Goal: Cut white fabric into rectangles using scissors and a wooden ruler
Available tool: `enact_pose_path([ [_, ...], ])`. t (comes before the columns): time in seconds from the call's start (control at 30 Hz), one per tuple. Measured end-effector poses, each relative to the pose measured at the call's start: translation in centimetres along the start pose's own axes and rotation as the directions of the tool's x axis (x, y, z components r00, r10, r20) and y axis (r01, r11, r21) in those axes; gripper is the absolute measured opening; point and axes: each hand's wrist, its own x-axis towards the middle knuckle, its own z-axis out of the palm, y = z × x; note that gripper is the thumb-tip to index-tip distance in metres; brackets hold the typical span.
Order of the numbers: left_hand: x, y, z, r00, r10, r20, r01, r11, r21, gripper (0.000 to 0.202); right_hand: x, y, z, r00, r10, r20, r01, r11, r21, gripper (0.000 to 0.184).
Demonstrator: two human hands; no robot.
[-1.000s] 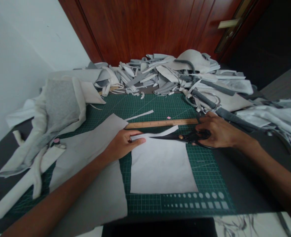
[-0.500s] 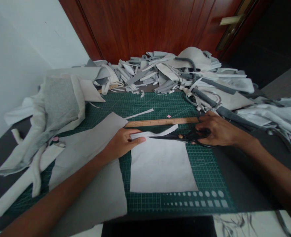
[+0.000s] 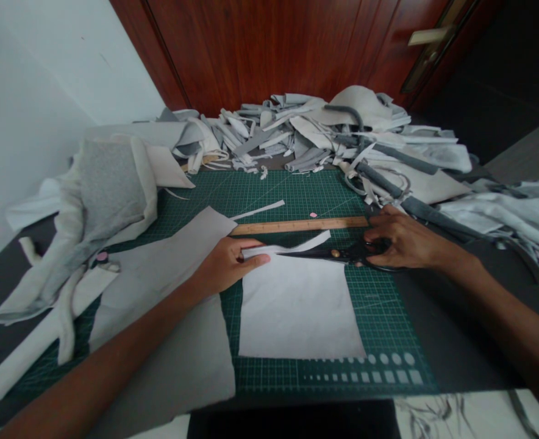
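A roughly square piece of white fabric [image 3: 299,311] lies on the green cutting mat [image 3: 379,317]. My left hand [image 3: 226,262] pinches its upper left corner between thumb and fingers. In my right hand [image 3: 400,238] are black scissors [image 3: 317,253], their fingers through the handles. The blades point left along the fabric's top edge, with the tips close to my left thumb. Above the blades, a narrow strip [image 3: 313,241] curls up, cut free at its right end and still joined near my left hand.
Behind the scissors lies a wooden ruler [image 3: 297,226], with a small pink piece [image 3: 313,214] and a thin white offcut [image 3: 260,210] beyond it. A larger grey fabric sheet [image 3: 173,353] spreads under my left forearm. Fabric scraps [image 3: 269,131] are heaped along the back.
Both hands hold nearly the same place. The scissor blades look slightly more closed and have shifted a touch to the right; the view has moved very little.
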Motion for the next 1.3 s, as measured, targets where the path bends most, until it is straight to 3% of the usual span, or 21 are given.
enact_pose_path([
  [0.23, 0.0, 0.0, -0.1, 1.0, -0.022, 0.001, 0.022, 1.0, 0.02, 0.033, 0.0, 0.0, -0.1, 1.0, 0.0, 0.021, 0.0, 1.0, 0.013, 0.041],
  [0.43, 0.0, 0.0, 0.0, 0.999, -0.03, -0.022, 0.031, 0.999, 0.022, 0.033, 0.2, -0.7, -0.1, 0.999, 0.037, -0.028, -0.037, 0.999, -0.012, 0.041],
  [0.67, -0.2, 0.1, 0.6, 1.0, -0.023, 0.02, 0.024, 0.999, -0.023, 0.033, 0.7, -1.6, -0.2, 0.998, 0.062, -0.005, -0.062, 0.997, -0.042, 0.032],
  [0.83, -0.3, 0.1, 0.7, 0.999, -0.05, 0.017, 0.051, 0.998, -0.042, 0.045, 0.9, -1.8, -0.3, 0.997, 0.072, 0.009, -0.071, 0.997, -0.023, 0.029],
  [1.3, -0.2, -0.2, 0.5, 0.999, -0.003, 0.051, 0.007, 0.997, -0.075, 0.042, 1.3, -1.2, 0.0, 1.0, -0.009, -0.004, 0.009, 0.998, 0.064, 0.022],
])
